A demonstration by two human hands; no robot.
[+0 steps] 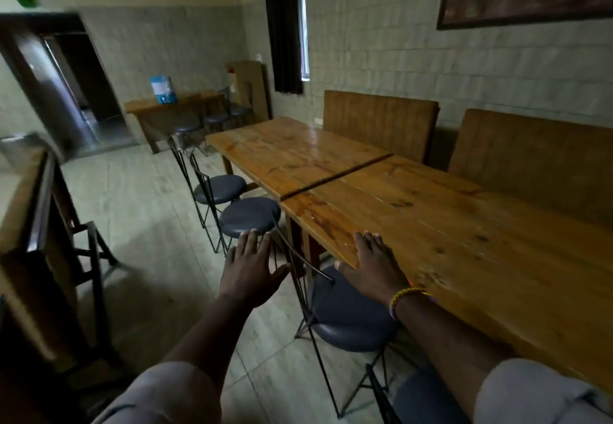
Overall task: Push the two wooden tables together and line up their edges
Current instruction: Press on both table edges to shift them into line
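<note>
Two long wooden tables stand end to end with a thin dark gap between them. The near table (464,241) fills the right side; the far table (288,151) lies beyond it and sits slightly offset to the left at the front edge. My right hand (373,266), with a beaded bracelet at the wrist, rests flat on the near table's front edge, fingers spread. In the air over the floor hovers my left hand (250,266), open, just left of a chair back and touching nothing.
Round grey-seated metal chairs (348,317) (248,216) (219,188) line the tables' front side. Padded benches (379,121) stand against the tiled wall behind. A wooden counter (30,211) is at left, a smaller table with stools (166,106) at the back, and tiled floor between.
</note>
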